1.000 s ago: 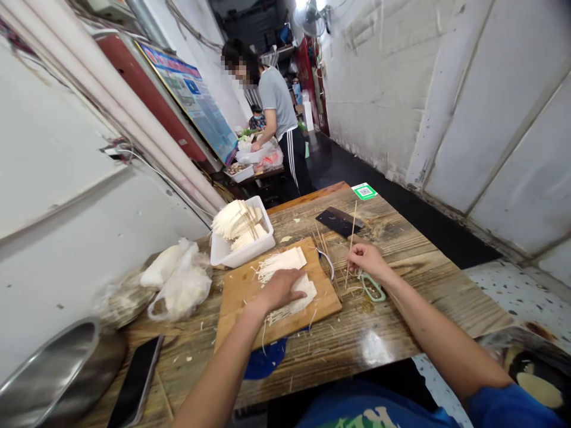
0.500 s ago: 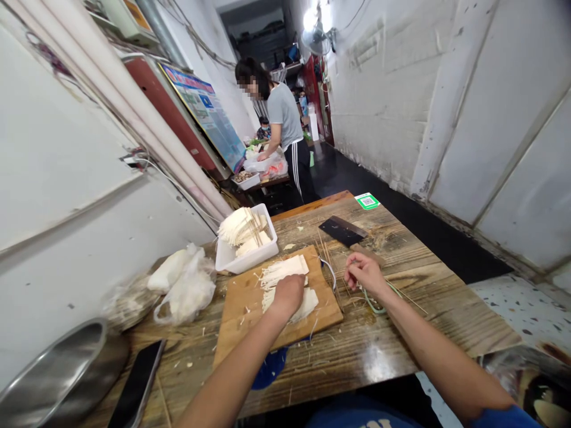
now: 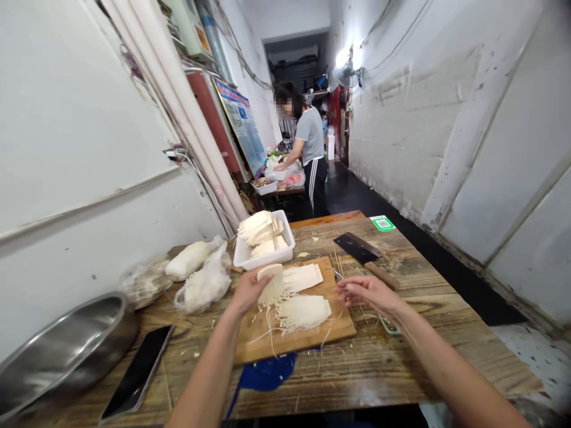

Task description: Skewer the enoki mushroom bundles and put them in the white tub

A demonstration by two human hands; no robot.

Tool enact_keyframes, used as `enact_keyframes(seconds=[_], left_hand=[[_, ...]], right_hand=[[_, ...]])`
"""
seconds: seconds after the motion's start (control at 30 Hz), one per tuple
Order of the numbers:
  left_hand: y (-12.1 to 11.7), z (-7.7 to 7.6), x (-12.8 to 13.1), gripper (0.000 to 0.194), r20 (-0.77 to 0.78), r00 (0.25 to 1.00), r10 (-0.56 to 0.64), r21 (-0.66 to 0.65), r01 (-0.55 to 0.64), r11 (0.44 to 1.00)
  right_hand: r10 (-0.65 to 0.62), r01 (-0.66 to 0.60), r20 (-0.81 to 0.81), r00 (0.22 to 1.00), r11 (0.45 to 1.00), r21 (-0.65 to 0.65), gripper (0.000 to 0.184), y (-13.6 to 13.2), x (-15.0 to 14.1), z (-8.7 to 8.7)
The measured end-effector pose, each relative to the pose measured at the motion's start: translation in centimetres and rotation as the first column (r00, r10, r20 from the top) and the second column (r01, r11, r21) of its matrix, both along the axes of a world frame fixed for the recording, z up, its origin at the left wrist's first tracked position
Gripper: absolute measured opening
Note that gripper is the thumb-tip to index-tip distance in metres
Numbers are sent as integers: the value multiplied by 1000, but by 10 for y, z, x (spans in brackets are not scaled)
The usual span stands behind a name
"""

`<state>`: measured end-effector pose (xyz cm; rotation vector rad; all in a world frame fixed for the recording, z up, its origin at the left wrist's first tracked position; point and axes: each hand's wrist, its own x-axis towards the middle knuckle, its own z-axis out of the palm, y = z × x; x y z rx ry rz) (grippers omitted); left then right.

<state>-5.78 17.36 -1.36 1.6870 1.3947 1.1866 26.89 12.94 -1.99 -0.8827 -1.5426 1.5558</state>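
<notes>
My left hand (image 3: 250, 289) grips a flat bunch of enoki mushrooms (image 3: 272, 285) upright above the left part of a wooden cutting board (image 3: 254, 348), its thin stems hanging down. Two more flat enoki bunches lie on the board, one farther back (image 3: 303, 276) and one nearer (image 3: 306, 311). Just past the board's right edge, my right hand (image 3: 366, 292) has its fingers drawn together over thin wooden skewers (image 3: 338, 260). Whatever is between those fingertips, if anything, is too small to make out. A cleaver (image 3: 357, 246) lies flat behind the right hand.
A white tub (image 3: 263, 261) of skewered enoki stands behind the board. Left of it are plastic bags (image 3: 207, 285) of mushrooms, a steel bowl (image 3: 111, 321) and a phone (image 3: 138, 371). Farther off, a person (image 3: 310, 137) works at another table.
My left hand has lifted an enoki bunch off the board and moved left with it. My right hand has moved slightly toward the board's edge. The camera view has shifted.
</notes>
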Motion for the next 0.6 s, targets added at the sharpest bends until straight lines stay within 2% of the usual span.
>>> enact_keyframes(seconds=[0.1,0.17,0.23,0.33,0.4,0.47,0.53,0.6], left_hand=[[-5,3,-29,61,213,976,39,-14,-37,999],[-8,9,-45,59,377,921,95,2,-104,995],[-11,19,-58,48,611,779,139,-4,-172,985],[-17,32,-74,33,876,464,129,-37,-202,979],[-21,36,-79,30,932,335,138,-83,-172,982],[-25,33,-78,31,948,243,204,-182,-109,977],[-28,24,-70,33,948,184,262,-265,-7,964],[-32,12,-54,31,953,148,265,-283,126,951]], right_hand=[[-36,32,58,998,997,72,34,1,-13,5],[-50,38,84,995,991,131,29,0,-22,10],[-85,50,145,986,972,231,25,-3,-32,18],[-171,30,297,939,903,428,29,-7,-46,30],[-226,10,357,907,856,517,31,-9,-54,38],[-263,6,365,893,818,575,29,-10,-61,45],[-290,-1,359,887,776,631,27,-10,-67,50],[-312,-15,365,877,741,671,27,-10,-72,53]])
